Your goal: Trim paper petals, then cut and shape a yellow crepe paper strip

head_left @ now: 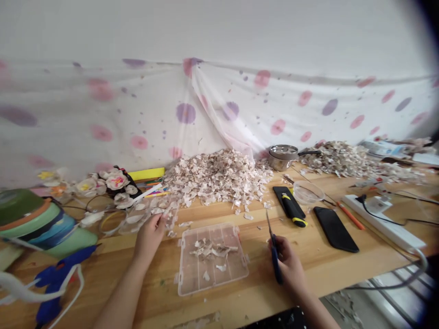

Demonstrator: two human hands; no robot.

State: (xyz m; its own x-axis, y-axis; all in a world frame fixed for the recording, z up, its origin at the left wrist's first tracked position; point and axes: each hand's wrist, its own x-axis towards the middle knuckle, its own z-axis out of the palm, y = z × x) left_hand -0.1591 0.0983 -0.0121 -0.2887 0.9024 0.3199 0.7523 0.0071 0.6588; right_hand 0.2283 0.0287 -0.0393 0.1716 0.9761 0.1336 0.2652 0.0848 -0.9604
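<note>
Before white wall point(219, 32) and thin dotted sheet point(147, 109), on smooth wooden table point(154, 292). Between flat clear case point(192, 279) and right hand point(290, 262), bare wood; farther right, crowded by black phone point(336, 228) and power strip point(386, 221). Holds dark-handled scissors point(275, 262) in right hand, fingers curled around, blades pointing away. Has left hand point(151, 233) beyond the case's left edge, fingertips nearly together; cannot tell if gripping anything. Inside the case, pale papery flakes point(212, 249), curled and irregular; behind, a big loose heap point(219, 176).
</note>
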